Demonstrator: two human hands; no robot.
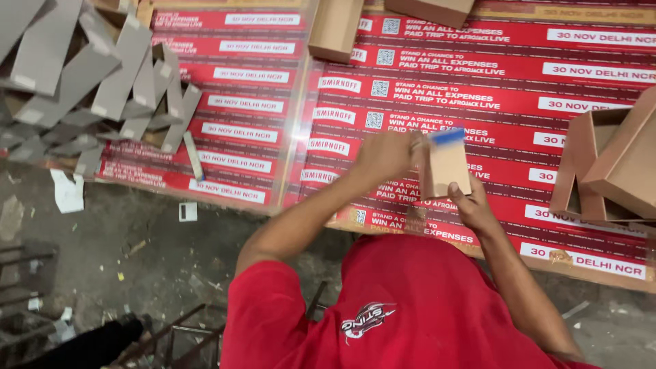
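Head view: nearest, the right hand cradles a small brown box from below, fingers closed on its edge to keep it upright, while the left hand, blurred, is bunched around something blue-tipped at the box's top. Beyond lie red printed sheets, finished boxes right, grey card pieces far left.

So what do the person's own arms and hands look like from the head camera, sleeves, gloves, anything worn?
Both arms are bare below short red sleeves of a red T-shirt, which has a small white-and-dark printed emblem on the front. The left hand and right hand are bare: no gloves, and no watch, bands or rings show. The left hand is motion-blurred, so fine detail there cannot be told.
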